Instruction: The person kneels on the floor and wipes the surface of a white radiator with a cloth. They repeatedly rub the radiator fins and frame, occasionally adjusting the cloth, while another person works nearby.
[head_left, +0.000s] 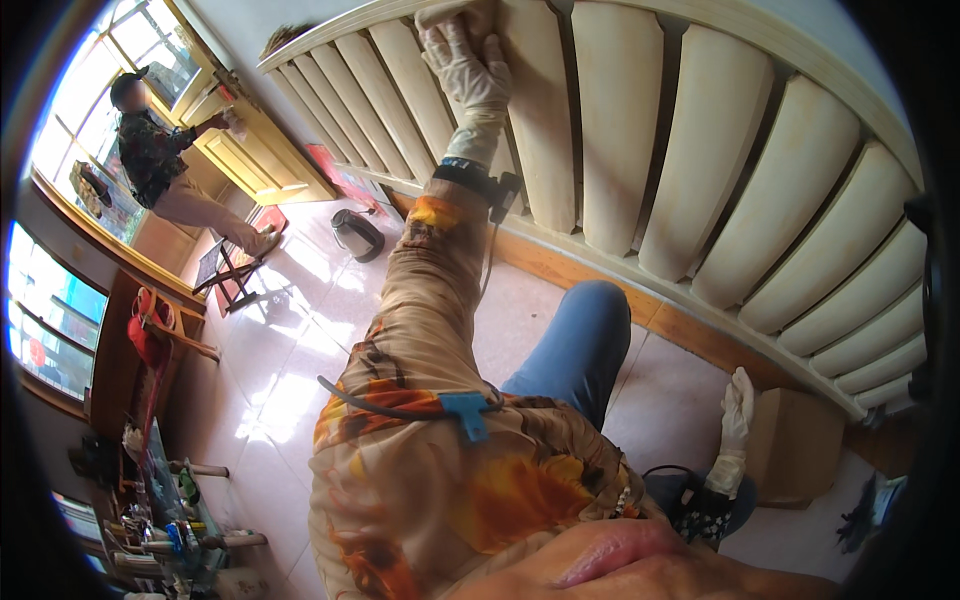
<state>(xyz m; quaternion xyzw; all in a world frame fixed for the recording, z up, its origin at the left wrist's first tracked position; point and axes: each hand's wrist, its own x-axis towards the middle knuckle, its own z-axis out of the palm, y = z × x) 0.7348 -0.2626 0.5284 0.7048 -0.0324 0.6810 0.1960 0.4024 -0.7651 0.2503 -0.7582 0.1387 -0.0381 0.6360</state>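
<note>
My left hand (466, 71), in a white glove, reaches up to a cream column radiator (619, 127). Under its fingers is a brownish cloth (480, 19), pressed against the radiator near the top rail. A cuff with a small cabled device (504, 196) sits at that wrist. My right hand (738, 409), also gloved, is low on the right beside a cardboard box (796, 446). Its fingers are stretched out and hold nothing. That wrist is close to my right knee (739, 495).
A person (154, 150) stands at the left, one hand on a yellow door (255, 161). An electric kettle (357, 234) and a folding stool (229, 274) are on the tiled floor (330, 300). A cluttered glass table (176, 487) occupies the lower left.
</note>
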